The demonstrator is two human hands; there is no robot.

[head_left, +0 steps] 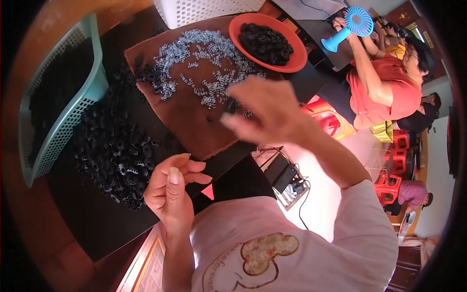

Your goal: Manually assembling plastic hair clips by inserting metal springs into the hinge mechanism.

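My right hand, smeared by motion, is over the brown cloth. A small black part shows between its thumb and forefinger, seemingly pinched; its exact kind is blurred. Small silvery coil springs lie scattered over the cloth, some right beside these fingertips. On the cloth to their left sits a single small black piece. My left hand is raised at the table's near edge, palm up with fingers loosely bent and apart, and nothing shows in it. Nearest to it is a heap of small black plastic parts.
A green basket holding black parts stands at the left. An orange-red bowl of black ring-like parts and a white perforated basket stand at the back. To the right are a blue fan, red stools and people seated.
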